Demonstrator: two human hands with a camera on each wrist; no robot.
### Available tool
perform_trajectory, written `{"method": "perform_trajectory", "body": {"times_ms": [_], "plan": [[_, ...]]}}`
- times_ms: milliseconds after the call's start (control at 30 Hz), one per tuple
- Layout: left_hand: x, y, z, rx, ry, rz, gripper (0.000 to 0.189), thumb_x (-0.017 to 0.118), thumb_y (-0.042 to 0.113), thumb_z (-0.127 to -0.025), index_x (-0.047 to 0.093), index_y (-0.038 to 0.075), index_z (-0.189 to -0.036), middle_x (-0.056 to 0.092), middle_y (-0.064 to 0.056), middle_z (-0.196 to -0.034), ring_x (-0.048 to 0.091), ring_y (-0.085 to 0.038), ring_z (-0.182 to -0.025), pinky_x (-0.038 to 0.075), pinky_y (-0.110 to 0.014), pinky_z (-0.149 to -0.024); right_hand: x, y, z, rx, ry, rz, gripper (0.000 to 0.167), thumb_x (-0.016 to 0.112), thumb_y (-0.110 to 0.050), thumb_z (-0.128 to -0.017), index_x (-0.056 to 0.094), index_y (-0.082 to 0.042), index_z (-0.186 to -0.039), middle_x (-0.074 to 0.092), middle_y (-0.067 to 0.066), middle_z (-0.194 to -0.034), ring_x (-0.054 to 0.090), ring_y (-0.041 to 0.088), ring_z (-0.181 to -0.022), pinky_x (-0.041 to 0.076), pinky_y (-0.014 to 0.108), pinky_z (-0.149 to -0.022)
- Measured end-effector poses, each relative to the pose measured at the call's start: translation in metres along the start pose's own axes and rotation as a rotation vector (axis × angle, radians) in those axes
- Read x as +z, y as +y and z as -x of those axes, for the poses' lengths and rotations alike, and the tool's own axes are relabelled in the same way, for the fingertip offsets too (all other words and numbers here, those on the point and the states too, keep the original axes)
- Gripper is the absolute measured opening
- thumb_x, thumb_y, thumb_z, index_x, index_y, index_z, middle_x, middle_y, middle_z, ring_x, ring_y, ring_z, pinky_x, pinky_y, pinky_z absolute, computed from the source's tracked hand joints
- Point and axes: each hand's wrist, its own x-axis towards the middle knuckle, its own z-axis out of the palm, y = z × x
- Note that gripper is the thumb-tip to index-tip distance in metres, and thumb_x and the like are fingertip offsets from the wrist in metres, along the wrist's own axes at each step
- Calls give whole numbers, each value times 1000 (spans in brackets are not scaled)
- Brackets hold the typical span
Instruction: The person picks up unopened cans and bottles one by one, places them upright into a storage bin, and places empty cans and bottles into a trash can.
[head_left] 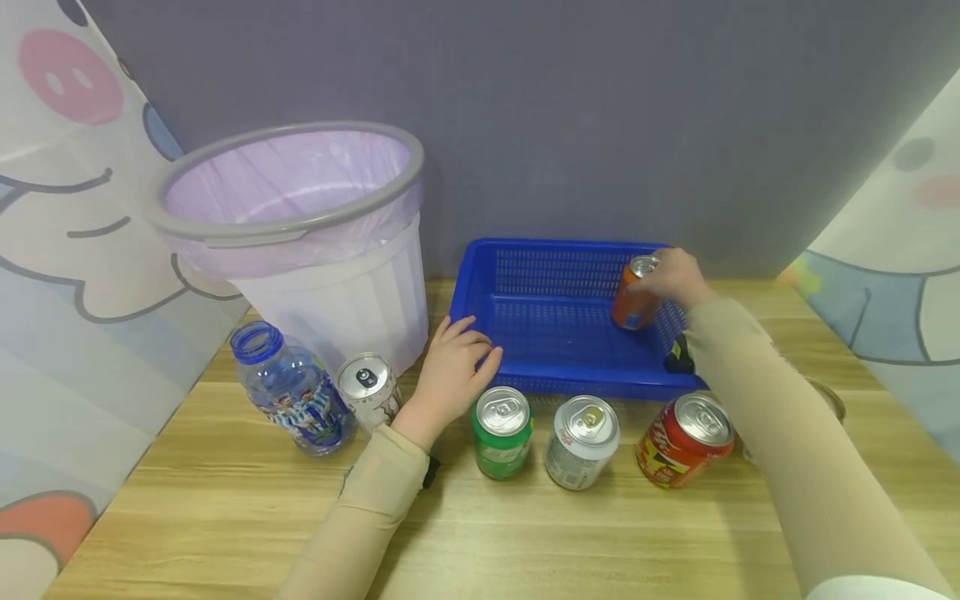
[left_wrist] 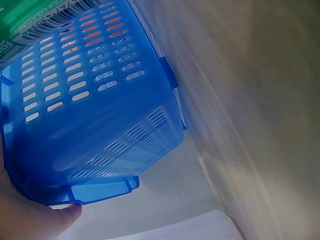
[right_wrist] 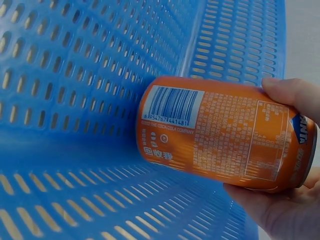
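Note:
My right hand point(head_left: 677, 279) grips an orange Fanta can point(head_left: 628, 302) near its top. The can stands inside the blue basket point(head_left: 480, 258), at its right end. In the right wrist view, fingers and thumb hold the Fanta can point(right_wrist: 220, 132) from opposite sides, its base against the basket floor. My left hand point(head_left: 450, 379) lies at the basket's front left corner, its fingers loosely spread. In the left wrist view, a fingertip point(left_wrist: 70, 214) touches the basket rim. A green can point(head_left: 502, 433) stands just right of the left hand.
A silver can point(head_left: 581, 442) and a red can point(head_left: 684, 440) stand before the basket. Left are a white can point(head_left: 369, 392), an uncapped clear bottle point(head_left: 296, 400) and a lined bin point(head_left: 337, 292). My right forearm partly hides a round-topped container point(head_left: 828, 398). A grey wall point(head_left: 600, 125) rises behind.

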Motion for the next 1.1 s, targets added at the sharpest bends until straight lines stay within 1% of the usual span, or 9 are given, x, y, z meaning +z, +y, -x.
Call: {"method": "perform_trajectory", "body": {"times_ms": [100, 267, 467, 767, 933, 1100], "plan": [[0, 0, 0, 2, 1, 2, 35, 49, 28, -95, 74, 6, -84, 72, -6, -99, 53, -32, -124, 27, -56, -111, 1, 0, 0, 3, 4, -27, 56, 80, -25, -68, 56, 14, -99, 61, 30, -94, 57, 43, -86, 48, 53, -79], [-1, -1, 0, 1, -2, 4, 36, 48, 27, -96, 74, 6, -84, 72, -6, -99, 52, -32, -124, 27, -56, -111, 3, 0, 0, 8, 23, -31, 54, 81, -26, -68, 56, 14, -97, 61, 29, -92, 57, 42, -84, 49, 52, -76], [-2, -1, 0, -5, -3, 2, 35, 49, 28, -96, 74, 6, -84, 72, -6, -99, 52, -32, -124, 26, -55, -112, 5, -1, -1, 20, 37, -52, 53, 79, -25, -69, 57, 14, -98, 60, 31, -96, 57, 41, -85, 49, 51, -77], [-2, -1, 1, -5, 0, 5, 36, 48, 27, -96, 74, 6, -83, 72, -6, -99, 52, -32, -124, 26, -55, -112, 8, 1, -4, 28, 53, -57, 57, 79, -27, -70, 56, 14, -101, 60, 32, -99, 57, 42, -88, 48, 52, -79], [-2, -1, 1, -2, 2, 4, 35, 49, 27, -96, 74, 6, -83, 72, -6, -99, 52, -32, -124, 26, -55, -112, 9, 4, -4, 20, 45, -54, 60, 79, -30, -71, 55, 15, -104, 59, 32, -101, 56, 44, -89, 48, 53, -80], [-1, -1, 1, -9, -2, 8, 35, 49, 27, -96, 74, 6, -83, 72, -6, -99, 52, -32, -124, 25, -54, -113, 9, 2, -4, 1, 49, -47, 60, 77, -28, -73, 54, 15, -108, 58, 34, -105, 56, 45, -92, 47, 55, -83]]}}
